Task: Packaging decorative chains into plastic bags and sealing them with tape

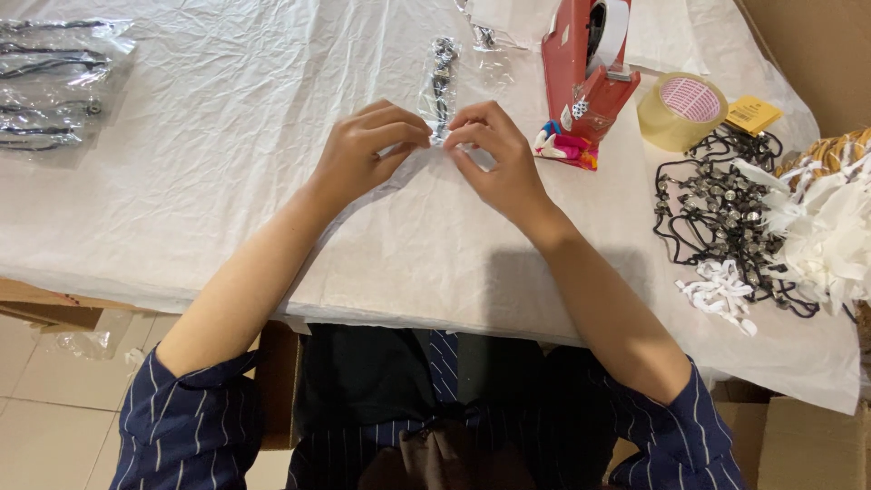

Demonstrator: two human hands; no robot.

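At a table draped in crinkled white paper [227,181], the left hand [363,150] and right hand [494,154] meet fingertip to fingertip, both pinching the near end of a narrow clear plastic sleeve [442,77] that appears to hold a dark cord with small metal beads and lies straight out from the person. Just beyond the right hand stands a red tape dispenser [581,73], with a roll of tan packing tape [682,111] beside it and a tangle of black cords with metal beads [721,213] near the table's right edge.
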